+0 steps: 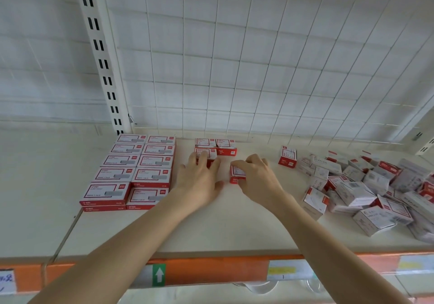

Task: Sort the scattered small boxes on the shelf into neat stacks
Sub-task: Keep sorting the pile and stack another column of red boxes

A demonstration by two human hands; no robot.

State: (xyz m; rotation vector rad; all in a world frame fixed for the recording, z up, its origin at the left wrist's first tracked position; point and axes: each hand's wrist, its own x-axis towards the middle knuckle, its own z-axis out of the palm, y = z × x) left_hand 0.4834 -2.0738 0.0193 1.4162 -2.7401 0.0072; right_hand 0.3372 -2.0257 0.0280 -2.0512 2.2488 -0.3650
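Observation:
Small red-and-white boxes lie on a cream shelf [234, 228]. Near the back wall stands a small group of stacked boxes [215, 147]. My left hand [199, 177] lies flat with straight fingers against the front box of that group. Just to the right, my right hand [256, 174] grips one small box [236, 174] that stands on the shelf, fingers curled over its top. A loose heap of scattered boxes [366, 186] fills the right side. One box [287, 157] stands upright alone between the heap and my right hand.
Two neat rows of larger flat red-and-white boxes [136, 169] fill the left part of the shelf. A white wire grid [258, 68] backs the shelf, with a slotted upright [103, 64] at the left. An orange price rail [211, 273] runs along the front edge.

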